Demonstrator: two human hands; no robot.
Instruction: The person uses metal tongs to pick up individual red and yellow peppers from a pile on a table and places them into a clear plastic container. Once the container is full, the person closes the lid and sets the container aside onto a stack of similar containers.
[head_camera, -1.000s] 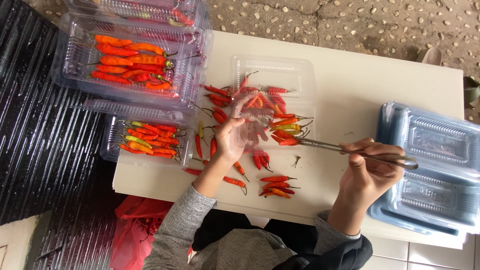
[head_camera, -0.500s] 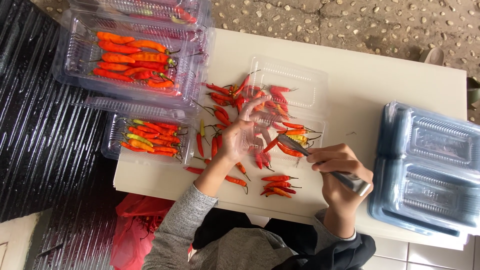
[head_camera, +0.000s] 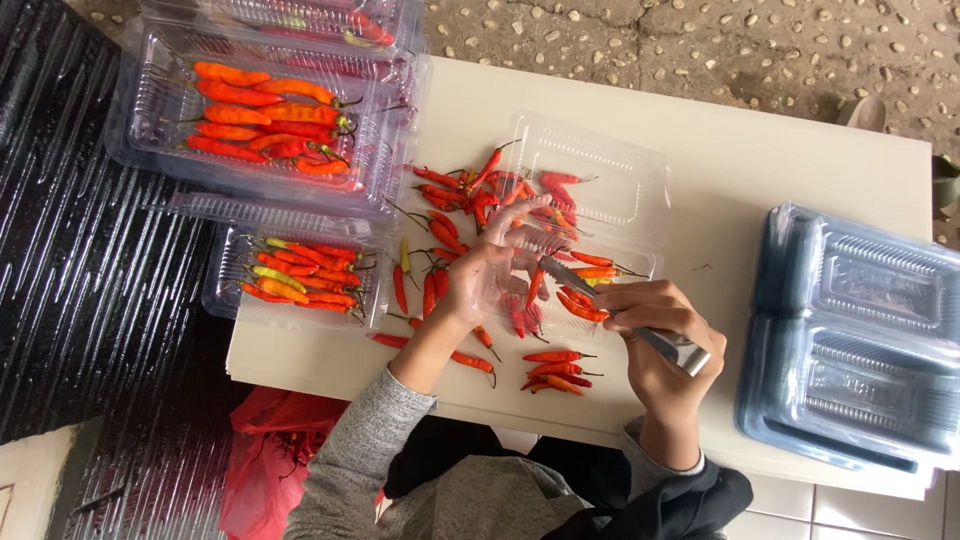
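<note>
two clear trays (head_camera: 290, 150) out past the left hand's (head_camera: 478, 285) spread, empty fingers already look packed, while loose chillies (head_camera: 470, 200) ring those fingers on the worktop (head_camera: 760, 170) and the right hand (head_camera: 655, 335) pinches metal tongs (head_camera: 625, 328) over an open tray (head_camera: 600, 185).

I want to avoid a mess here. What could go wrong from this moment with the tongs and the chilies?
1. The right hand aims metal tongs close to the left hand; the tips might pinch a finger.
2. The open clear tray looks light, so a push could shift it and spill chilies.
3. The loose chilies lie near the table edge and could be swept off.
</note>
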